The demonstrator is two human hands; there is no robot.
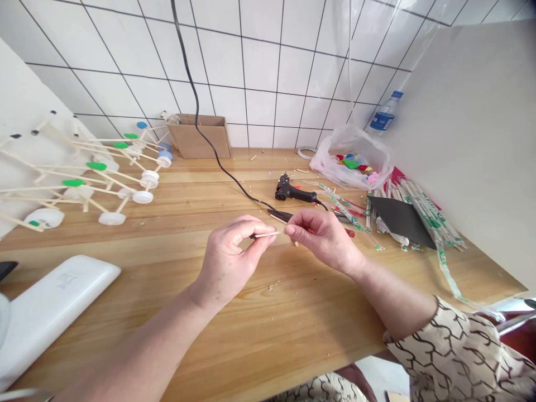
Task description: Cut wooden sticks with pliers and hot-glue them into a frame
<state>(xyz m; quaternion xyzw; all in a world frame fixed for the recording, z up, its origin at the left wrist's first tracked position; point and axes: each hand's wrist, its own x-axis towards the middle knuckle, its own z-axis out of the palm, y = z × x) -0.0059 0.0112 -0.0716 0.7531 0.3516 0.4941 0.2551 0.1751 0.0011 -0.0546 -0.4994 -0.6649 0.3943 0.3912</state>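
Observation:
My left hand (234, 254) pinches a short, thin wooden stick (265, 235) between thumb and fingers; something dark shows at the stick's left end. Just to the right, my right hand (320, 237) is closed in a pinch near the other end of the stick. What sits between its fingertips is too small to make out. Behind my hands, a dark-handled tool (281, 215) lies partly hidden on the wooden table (268, 329). Beyond it rests a black glue gun (296, 191) on its side.
At the left stand several stick frames with white bottle-cap wheels (112, 218), near a white device (62, 301). A cardboard box (200, 137) stands by the tiled wall. A plastic bag (355, 159), wrapped chopsticks (427, 206) and black card (400, 219) occupy the right. A cable (190, 78) hangs across.

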